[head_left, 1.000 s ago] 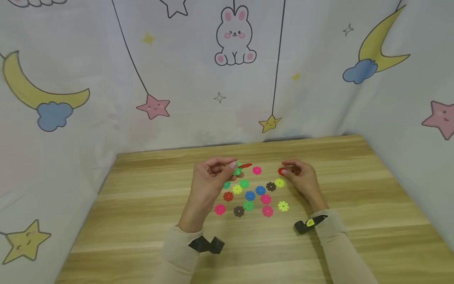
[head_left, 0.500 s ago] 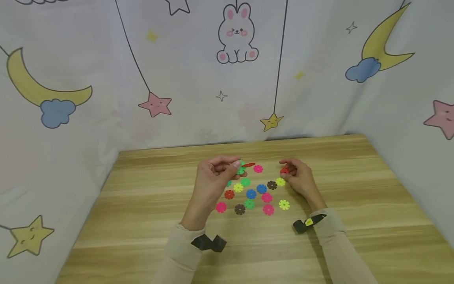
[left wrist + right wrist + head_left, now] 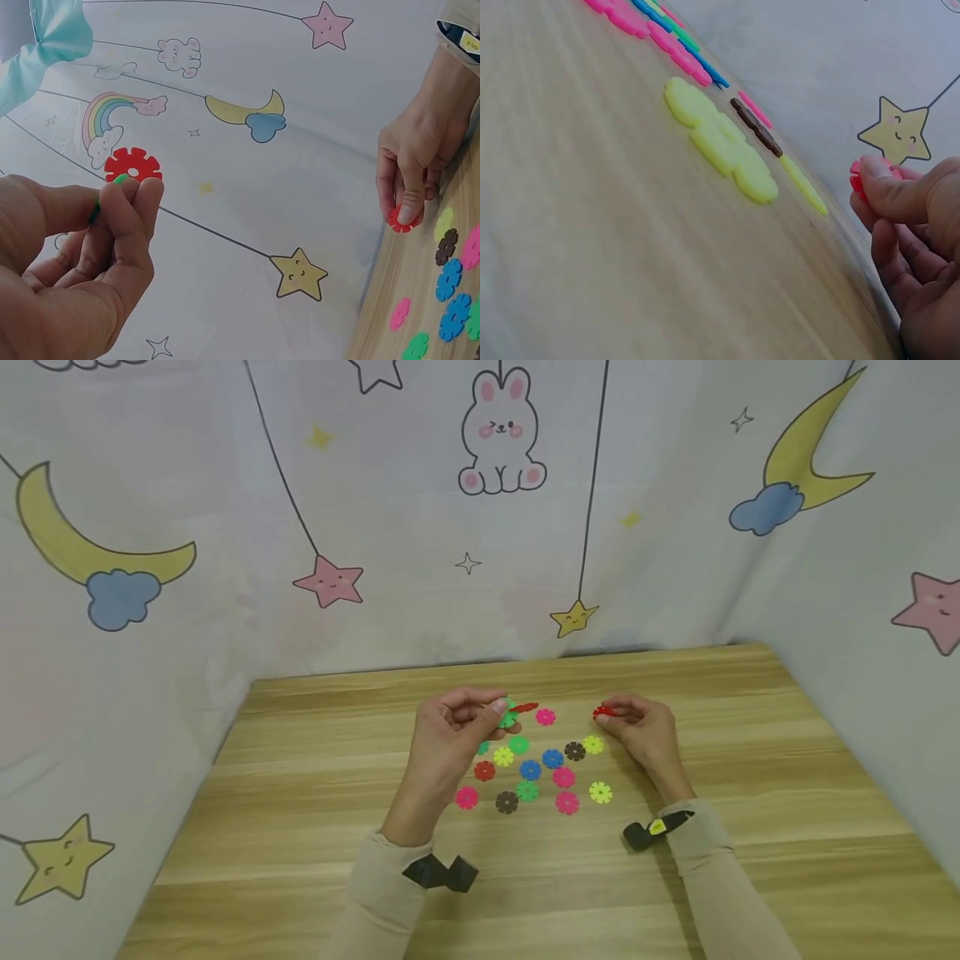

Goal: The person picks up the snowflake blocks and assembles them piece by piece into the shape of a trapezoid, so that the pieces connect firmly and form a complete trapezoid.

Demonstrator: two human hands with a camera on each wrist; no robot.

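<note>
My left hand (image 3: 453, 735) pinches a green notched disc (image 3: 508, 717) between thumb and fingers, raised above the table. A red notched disc (image 3: 133, 165) is joined to the green one and juts out from it, seen nearly edge-on in the head view. My right hand (image 3: 647, 733) pinches another red notched disc (image 3: 403, 219) between thumb and fingertips. In the right wrist view that red disc (image 3: 859, 180) is mostly covered by the thumb. The two hands are apart, with a pink disc (image 3: 545, 717) lying on the table between them.
Several loose notched discs lie flat on the wooden table (image 3: 300, 827), including a blue disc (image 3: 530, 770), a brown disc (image 3: 507, 802) and a yellow disc (image 3: 601, 792). A white printed curtain (image 3: 420, 527) stands behind the table and along its sides.
The red disc in my right hand has risen from near the table, and the fingers have shifted on it. My left hand has kept its grip on the joined discs, almost still.
</note>
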